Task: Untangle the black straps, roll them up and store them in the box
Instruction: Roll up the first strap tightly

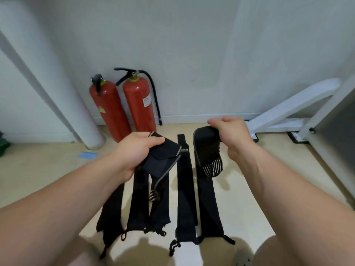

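Fingers of the left hand (138, 148) curl round the gathered ends of the left-side black straps (138, 204). The right hand (230, 135) grips the rightmost strap (209, 198) by its folded end. The straps look mostly untangled, lying side by side. Rolling seems barely begun, and no box is in view.

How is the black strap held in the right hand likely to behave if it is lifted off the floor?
Probably floppy: the strap folds over where the right hand grips it and drapes down to the floor. Likely light, since a few curled fingers carry its end. It seems unlikely to roll, as its length lies flat.
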